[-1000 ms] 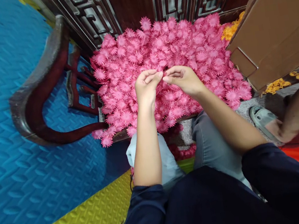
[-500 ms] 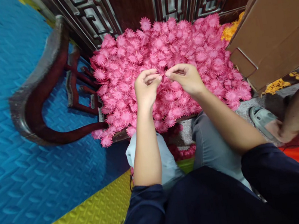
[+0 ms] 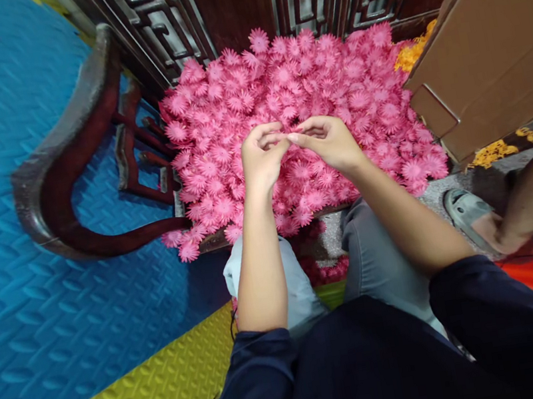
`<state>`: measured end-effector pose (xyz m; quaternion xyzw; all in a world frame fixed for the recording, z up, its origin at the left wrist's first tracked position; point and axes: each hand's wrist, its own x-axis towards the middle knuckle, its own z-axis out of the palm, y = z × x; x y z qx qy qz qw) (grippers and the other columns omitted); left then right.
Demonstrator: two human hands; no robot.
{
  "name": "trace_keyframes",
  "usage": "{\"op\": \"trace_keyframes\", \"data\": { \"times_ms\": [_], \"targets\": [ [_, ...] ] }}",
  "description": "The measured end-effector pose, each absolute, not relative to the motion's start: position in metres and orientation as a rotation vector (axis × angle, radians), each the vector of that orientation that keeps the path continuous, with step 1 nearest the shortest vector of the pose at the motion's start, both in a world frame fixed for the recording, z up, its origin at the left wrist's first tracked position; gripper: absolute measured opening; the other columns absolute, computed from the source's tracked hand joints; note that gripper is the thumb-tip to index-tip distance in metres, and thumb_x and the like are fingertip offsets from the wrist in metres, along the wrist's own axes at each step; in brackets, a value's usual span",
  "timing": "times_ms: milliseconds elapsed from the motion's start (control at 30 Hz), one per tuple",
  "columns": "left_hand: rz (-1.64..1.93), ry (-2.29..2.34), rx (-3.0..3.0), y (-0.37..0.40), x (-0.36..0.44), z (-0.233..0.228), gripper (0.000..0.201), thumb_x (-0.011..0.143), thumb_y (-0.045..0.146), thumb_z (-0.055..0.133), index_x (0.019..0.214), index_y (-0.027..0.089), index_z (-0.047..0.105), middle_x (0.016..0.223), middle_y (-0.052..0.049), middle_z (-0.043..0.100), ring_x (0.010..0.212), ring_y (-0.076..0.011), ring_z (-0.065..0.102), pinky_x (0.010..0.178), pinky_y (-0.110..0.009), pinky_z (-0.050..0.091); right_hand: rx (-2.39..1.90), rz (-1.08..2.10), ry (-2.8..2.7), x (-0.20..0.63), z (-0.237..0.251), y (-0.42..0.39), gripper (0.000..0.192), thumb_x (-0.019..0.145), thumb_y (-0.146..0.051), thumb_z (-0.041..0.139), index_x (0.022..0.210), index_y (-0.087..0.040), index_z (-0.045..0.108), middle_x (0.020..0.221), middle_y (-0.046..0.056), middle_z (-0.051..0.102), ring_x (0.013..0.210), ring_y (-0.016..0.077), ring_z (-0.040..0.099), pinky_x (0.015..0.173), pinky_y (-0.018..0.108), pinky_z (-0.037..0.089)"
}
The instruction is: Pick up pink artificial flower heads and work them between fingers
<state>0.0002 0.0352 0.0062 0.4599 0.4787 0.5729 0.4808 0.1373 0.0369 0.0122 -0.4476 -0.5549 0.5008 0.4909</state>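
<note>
Dark latticed woodwork rises behind the surface. Left hand and right hand meet, each grip curled into a pinch; whether either holds anything is hidden. Below, pink flowers, seemingly formed, heap to the front edge; what remains is unclear.

A curved wooden armrest overhangs blue matting; orange scraps, perhaps petals, lie beside a brown box.
</note>
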Motion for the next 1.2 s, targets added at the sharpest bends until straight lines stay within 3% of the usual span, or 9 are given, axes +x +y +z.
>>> {"op": "trace_keyframes", "data": {
  "times_ms": [400,667,833,1033,1200],
  "targets": [
    [1.400,0.974,0.968,0.038,-0.006,0.007,0.028,0.059,0.022,0.081,0.082,0.020,0.065,0.077,0.000,0.067,0.077,-0.0114,0.064,0.080,-0.027,0.051,-1.004,1.269,-1.263,0.139,0.014,0.039,0.032,0.058,-0.045,0.079,0.070,-0.021,0.062,0.071,-0.003,0.062,0.067,0.0099,0.057,0.071,0.027,0.050],
    [1.694,1.175,0.979,0.055,-0.032,-0.015,0.029,0.071,0.043,0.071,0.092,0.025,0.061,0.080,0.000,0.060,0.075,-0.0123,0.059,0.069,-0.025,0.047,-1.203,1.228,-0.923,0.148,0.018,0.043,0.013,0.074,-0.018,0.064,0.064,-0.020,0.056,0.066,-0.005,0.059,0.054,0.0058,0.051,0.058,0.022,0.042],
    [1.820,1.376,1.049,0.061,-0.044,-0.022,0.021,0.076,0.036,0.067,0.091,0.023,0.061,0.082,0.000,0.058,0.078,-0.0118,0.057,0.079,-0.026,0.047,-1.227,1.253,-1.019,0.155,0.015,0.046,0.008,0.077,-0.019,0.061,0.070,-0.020,0.059,0.075,-0.003,0.063,0.056,0.0056,0.051,0.058,0.021,0.039],
    [1.802,1.445,1.027,0.057,-0.034,-0.017,0.013,0.077,0.028,0.067,0.084,0.020,0.060,0.084,0.000,0.060,0.080,-0.0117,0.057,0.082,-0.025,0.046,-1.186,1.273,-1.212,0.144,0.016,0.040,0.008,0.076,-0.020,0.065,0.069,-0.019,0.062,0.068,-0.003,0.060,0.061,0.0073,0.052,0.063,0.023,0.044],
    [1.743,1.516,1.204,0.050,-0.027,-0.013,0.021,0.070,0.024,0.074,0.087,0.021,0.063,0.095,-0.002,0.062,0.091,-0.0141,0.057,0.089,-0.027,0.044,-1.202,1.237,-1.235,0.139,0.016,0.038,0.011,0.075,-0.016,0.063,0.065,-0.019,0.062,0.068,-0.002,0.062,0.065,0.0093,0.054,0.066,0.026,0.046]
  ]
}}
